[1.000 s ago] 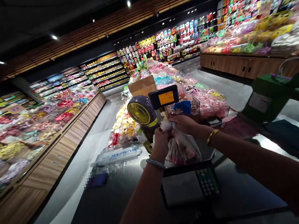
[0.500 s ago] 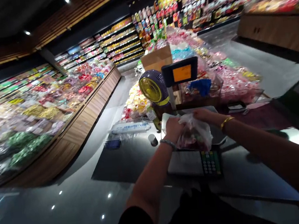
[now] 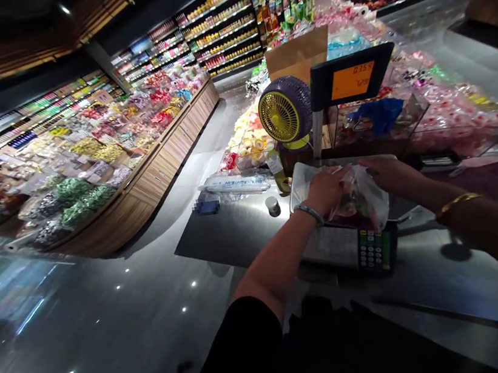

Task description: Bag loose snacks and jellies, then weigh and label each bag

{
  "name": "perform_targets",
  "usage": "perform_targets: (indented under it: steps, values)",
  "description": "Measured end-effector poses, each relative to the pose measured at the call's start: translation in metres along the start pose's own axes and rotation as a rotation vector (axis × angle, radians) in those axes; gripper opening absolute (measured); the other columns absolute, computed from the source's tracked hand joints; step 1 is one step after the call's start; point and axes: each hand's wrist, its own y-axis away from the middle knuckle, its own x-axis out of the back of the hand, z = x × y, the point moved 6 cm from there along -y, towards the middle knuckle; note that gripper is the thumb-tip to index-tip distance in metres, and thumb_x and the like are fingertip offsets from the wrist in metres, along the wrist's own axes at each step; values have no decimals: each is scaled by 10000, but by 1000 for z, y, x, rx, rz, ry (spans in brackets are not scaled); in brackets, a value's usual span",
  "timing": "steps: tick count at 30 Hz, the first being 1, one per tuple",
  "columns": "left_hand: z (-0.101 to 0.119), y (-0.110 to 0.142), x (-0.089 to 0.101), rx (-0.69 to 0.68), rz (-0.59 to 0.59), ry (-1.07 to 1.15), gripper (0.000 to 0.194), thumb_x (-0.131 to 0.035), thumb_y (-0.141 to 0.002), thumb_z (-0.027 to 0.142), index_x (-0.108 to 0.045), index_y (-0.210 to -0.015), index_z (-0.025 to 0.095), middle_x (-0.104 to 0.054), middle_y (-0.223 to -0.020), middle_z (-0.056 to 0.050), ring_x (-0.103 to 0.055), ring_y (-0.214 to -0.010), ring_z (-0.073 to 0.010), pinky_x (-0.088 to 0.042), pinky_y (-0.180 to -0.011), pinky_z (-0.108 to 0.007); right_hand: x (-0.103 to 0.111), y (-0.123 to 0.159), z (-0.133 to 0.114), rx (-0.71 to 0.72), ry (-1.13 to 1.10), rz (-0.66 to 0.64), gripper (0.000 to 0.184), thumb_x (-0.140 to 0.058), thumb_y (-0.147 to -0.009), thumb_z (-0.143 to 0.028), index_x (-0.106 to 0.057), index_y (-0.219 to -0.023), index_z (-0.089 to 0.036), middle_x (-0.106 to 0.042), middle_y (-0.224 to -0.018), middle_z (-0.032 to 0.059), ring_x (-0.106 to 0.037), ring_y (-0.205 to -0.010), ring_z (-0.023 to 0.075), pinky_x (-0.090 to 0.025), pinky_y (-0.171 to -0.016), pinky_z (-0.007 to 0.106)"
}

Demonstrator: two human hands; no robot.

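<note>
A clear plastic bag [image 3: 366, 198] with dark reddish contents rests on the metal pan [image 3: 300, 181] of a weighing scale. My left hand [image 3: 328, 188], with a bracelet on the wrist, grips the bag's upper left side. On the other side, my right hand [image 3: 378, 171] has its fingers closed on the bag's top right edge; a gold bangle circles that wrist. The scale's keypad [image 3: 375, 250] lies just below the bag. Behind it stands the display [image 3: 351, 79], lit orange with digits. Some fingertips are hidden by the plastic.
A purple and yellow fan [image 3: 284, 111] stands left of the display. On the metal counter [image 3: 218, 233] are a small round container [image 3: 272, 206] and a roll of plastic bags [image 3: 237, 184]. A blue plastic bag [image 3: 379, 114] lies behind the scale. A wooden display stand [image 3: 157, 183] holds packaged goods.
The camera view has shifted, so the scale and hands appear farther right. Digits now show on the display. Both hands stay at the bag, which sits on the scale pan.
</note>
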Motion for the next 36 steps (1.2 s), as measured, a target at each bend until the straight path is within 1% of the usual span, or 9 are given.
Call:
perform_targets:
  steps: [6,8,11,14,18,22,27,31,36]
  values:
    - [6,11,15,7,132,1,685,-427,-919,62,-406,-1556,312,-392,-1622,-115,-295,-1523,-298,-255,-1236,-493,18,37,-17,41,16,160,579,-464,-904,-171,-505,-1476,-250,-537,-1512,69,-490,-1398,348,-370,-1178,567]
    - [10,15,19,-4,149,9,698,-428,-901,45,-431,-1541,323,-386,-1627,-96,-276,-1531,-291,-249,-1240,-502,21,58,-25,55,17,199,551,-458,-951,-268,-464,-1502,-283,-501,-1542,60,-475,-1405,373,-372,-1164,609]
    - [12,21,23,-14,173,20,718,-439,-845,0,-510,-1493,302,-431,-1602,-86,-317,-1515,-271,-262,-1240,-493,24,94,-35,42,-2,255,502,-485,-960,-330,-513,-1458,-278,-522,-1522,82,-511,-1373,368,-421,-1128,613]
    - [7,28,26,-17,198,73,714,-445,-809,-20,-537,-1473,226,-414,-1610,-105,-314,-1514,-264,-242,-1253,-476,25,129,-38,-23,-50,288,435,-509,-952,-313,-585,-1377,-262,-582,-1458,102,-560,-1326,332,-472,-1090,582]
    - [-4,49,28,-3,270,117,659,-454,-860,37,-494,-1491,224,-434,-1597,-84,-315,-1512,-239,-270,-1250,-466,17,180,-25,-207,-97,309,387,-522,-930,-294,-641,-1294,-237,-627,-1402,111,-584,-1288,310,-454,-1098,551]
    - [-8,94,27,10,318,144,567,-496,-932,161,-468,-1491,254,-531,-1521,-77,-389,-1475,-223,-306,-1242,-449,-13,240,-6,-414,-162,256,357,-513,-901,-284,-677,-1213,-234,-682,-1309,102,-606,-1247,293,-453,-1095,515]
    - [-3,150,14,71,313,163,553,-497,-955,211,-437,-1504,244,-555,-1497,-99,-443,-1440,-246,-376,-1198,-477,-78,285,4,-644,-248,92,331,-543,-876,-307,-675,-1167,-221,-705,-1243,108,-622,-1216,303,-454,-1089,494]
    - [9,159,0,82,212,156,580,-540,-946,232,-434,-1515,268,-489,-1555,-93,-378,-1483,-255,-345,-1213,-465,-121,275,3,-793,-317,6,523,-632,-854,-404,-577,-1307,-147,-660,-1326,162,-603,-1259,311,-445,-1101,448]
    - [19,149,-8,124,106,51,620,-598,-920,238,-446,-1520,268,-318,-1644,-130,-279,-1528,-315,-308,-1220,-498,-145,245,0,-873,-354,-6,724,-683,-823,-469,-449,-1411,-117,-648,-1335,180,-630,-1227,295,-495,-1028,397]
